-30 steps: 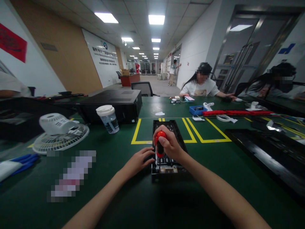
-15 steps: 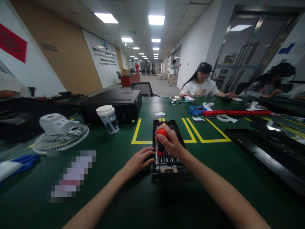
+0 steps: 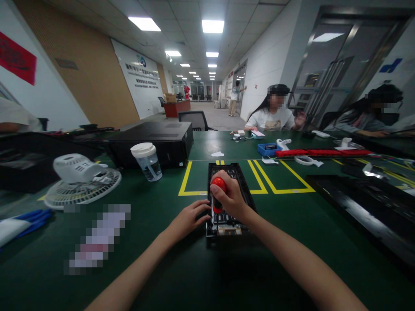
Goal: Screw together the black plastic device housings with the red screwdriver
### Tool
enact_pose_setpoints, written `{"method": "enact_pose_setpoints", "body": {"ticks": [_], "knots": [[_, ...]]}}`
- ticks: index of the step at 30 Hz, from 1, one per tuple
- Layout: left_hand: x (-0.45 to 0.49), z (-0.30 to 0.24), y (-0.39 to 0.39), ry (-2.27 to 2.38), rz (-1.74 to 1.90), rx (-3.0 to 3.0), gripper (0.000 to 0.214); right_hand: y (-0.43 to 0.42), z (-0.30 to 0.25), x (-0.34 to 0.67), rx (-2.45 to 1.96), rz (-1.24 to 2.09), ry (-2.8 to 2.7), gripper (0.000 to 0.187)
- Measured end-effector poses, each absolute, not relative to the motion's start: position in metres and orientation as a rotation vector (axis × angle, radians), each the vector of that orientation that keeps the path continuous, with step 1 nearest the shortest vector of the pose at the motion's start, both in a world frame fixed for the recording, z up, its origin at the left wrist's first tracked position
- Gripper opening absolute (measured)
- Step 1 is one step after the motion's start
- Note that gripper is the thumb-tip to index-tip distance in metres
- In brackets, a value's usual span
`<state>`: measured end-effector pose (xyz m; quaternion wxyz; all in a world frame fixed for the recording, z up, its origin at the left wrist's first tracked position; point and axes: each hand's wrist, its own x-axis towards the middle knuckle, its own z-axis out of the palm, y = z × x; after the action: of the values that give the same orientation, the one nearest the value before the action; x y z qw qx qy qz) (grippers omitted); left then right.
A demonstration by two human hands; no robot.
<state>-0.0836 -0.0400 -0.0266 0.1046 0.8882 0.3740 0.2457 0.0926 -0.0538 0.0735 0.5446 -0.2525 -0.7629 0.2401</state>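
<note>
A long black plastic device lies lengthwise on the green table in front of me. My right hand is wrapped round a screwdriver with a red and black handle, held upright with its tip down on the near part of the device. My left hand rests against the device's left edge, fingers curled on its rim.
A small white fan lies at the left, a lidded clear cup and a black box behind it. Yellow tape lines mark the table. Black trays sit at the right. Two people sit across the table.
My right hand has twisted slightly on the screwdriver handle while staying over the same spot. A person across the table raised a hand.
</note>
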Motion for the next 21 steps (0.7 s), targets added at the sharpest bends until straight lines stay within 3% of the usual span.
{"method": "enact_pose_setpoints", "body": {"ticks": [21], "knots": [[-0.084, -0.029, -0.038, 1.093, 0.72, 2.609, 0.03, -0.058, 0.071, 0.081, -0.688, 0.329, -1.73, 0.016]]}}
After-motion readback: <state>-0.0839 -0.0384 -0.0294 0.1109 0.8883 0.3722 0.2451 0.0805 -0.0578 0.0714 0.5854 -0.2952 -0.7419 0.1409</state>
